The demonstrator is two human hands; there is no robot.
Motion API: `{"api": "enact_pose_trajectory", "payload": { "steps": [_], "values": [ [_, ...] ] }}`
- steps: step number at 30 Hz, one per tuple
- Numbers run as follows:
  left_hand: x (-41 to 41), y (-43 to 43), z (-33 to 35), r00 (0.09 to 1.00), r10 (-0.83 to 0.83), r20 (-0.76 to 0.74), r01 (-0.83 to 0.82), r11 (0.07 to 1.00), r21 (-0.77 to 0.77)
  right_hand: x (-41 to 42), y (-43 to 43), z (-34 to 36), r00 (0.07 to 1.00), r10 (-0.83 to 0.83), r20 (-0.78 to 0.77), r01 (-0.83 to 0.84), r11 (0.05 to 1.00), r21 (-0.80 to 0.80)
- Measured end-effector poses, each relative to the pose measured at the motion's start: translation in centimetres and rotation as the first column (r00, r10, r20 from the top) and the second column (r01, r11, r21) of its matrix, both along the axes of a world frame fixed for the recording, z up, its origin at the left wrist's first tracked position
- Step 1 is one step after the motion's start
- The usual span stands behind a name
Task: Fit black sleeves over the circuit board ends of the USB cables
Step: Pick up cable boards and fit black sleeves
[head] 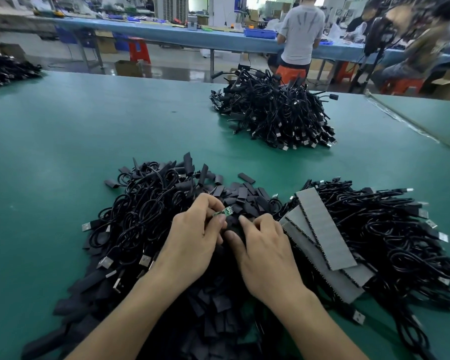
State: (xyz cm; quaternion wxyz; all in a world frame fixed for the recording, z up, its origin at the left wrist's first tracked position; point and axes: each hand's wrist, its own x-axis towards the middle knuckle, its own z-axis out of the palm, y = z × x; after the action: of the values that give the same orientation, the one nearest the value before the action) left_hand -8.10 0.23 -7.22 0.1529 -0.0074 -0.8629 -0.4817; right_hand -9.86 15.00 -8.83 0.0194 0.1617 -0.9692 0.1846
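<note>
Near the front edge of the green table (89, 126), pinches a small green circuit board (223, 212) between thumb and forefinger of the left hand (192, 245), the other fingers curled in beside it. Holds the board just above a heap of black sleeves (213, 307), its free end pointing right and away. Rests the right hand (265, 253) just beside the board, to its right and a little nearer the front edge, fingers curled and tips down on the sleeves. Cannot tell whether a sleeve is pinched there, black against black. Reaches across a tangle of USB cables (140, 211) lying under and left of the left hand, metal plugs toward the front-left corner. Sits between that tangle and a second cable pile (387, 229) toward the right edge, with grey strips (322, 229) fanned across its left side, near the right hand. Faces a third cable pile (273, 113) well apart, toward the far edge.
</note>
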Motion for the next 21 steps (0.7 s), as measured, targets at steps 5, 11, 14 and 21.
{"api": "enact_pose_trajectory", "payload": {
  "steps": [5,11,14,21],
  "values": [
    [0.04,0.05,-0.19,1.0,0.001,-0.001,-0.001,1.0,-0.023,-0.14,0.0,0.19,1.0,0.018,0.023,-0.016,0.996,-0.09],
    [-0.01,-0.01,-0.12,1.0,0.004,-0.006,-0.004,1.0,-0.02,-0.33,-0.18,0.33,1.0,0.002,0.018,0.004,0.944,-0.329],
    [0.02,0.01,-0.12,1.0,-0.004,-0.009,0.004,1.0,0.002,-0.37,-0.26,0.22,1.0,-0.014,0.028,0.024,0.919,-0.393],
    [0.21,-0.14,-0.27,0.997,-0.059,-0.044,0.06,0.998,0.035,-0.09,-0.77,0.06,1.0,-0.015,0.015,0.02,0.888,-0.459]
  ]
}}
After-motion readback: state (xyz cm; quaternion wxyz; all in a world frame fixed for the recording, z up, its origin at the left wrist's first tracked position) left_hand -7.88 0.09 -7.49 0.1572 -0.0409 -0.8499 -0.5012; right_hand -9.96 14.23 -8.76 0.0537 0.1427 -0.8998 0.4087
